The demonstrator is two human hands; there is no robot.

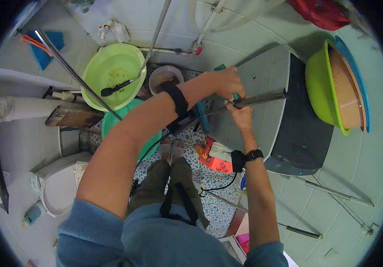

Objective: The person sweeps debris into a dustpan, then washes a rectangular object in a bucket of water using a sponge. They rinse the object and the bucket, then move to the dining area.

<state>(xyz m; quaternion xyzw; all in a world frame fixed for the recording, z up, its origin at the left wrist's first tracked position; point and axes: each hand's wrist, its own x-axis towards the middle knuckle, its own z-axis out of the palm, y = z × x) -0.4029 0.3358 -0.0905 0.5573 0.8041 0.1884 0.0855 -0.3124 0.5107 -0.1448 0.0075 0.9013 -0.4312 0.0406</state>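
Observation:
My left hand (pixel 230 82) is closed around a small teal object (pixel 236 97), mostly hidden by the fingers; its exact kind cannot be told. Just below it, my right hand (pixel 241 115) grips a dark metal pole (pixel 266 97) whose free end points right. Both hands are close together, above a large grey-topped cabinet or appliance (pixel 261 73) with a dark side. Beneath my left forearm, a blue flat piece (pixel 203 116) shows partly. Black straps circle both wrists.
A lime-green basin (pixel 93 76) holds a black shower head (pixel 114 88) on a hose. Nearby are a teal basin (pixel 109 128), a small bucket (pixel 156 75) and a chrome pole (pixel 74 73). Stacked basins (pixel 318 86) hang at right. Red packaging (pixel 216 164) lies on the patterned floor (pixel 218 203).

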